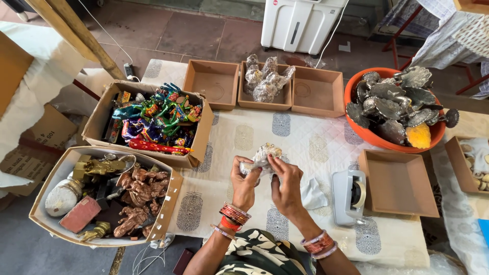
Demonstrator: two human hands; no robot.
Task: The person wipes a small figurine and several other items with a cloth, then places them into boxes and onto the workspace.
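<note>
A small wrapped figurine (262,155) is pinched between the fingers of the left hand (244,181) and the right hand (285,186), above the patterned cloth (305,142) near the middle. A tape dispenser (349,196) is seen to the right, and a box of wrapped pieces (265,81) lies farther away

Bare cloth (305,142) at frame centre lay open before my hands; tape dispenser (349,196) at right and cardboard boxes (147,122) at left hemmed it.

Left hand (245,184) and right hand (286,187) raised together, fingers pinching.
</note>
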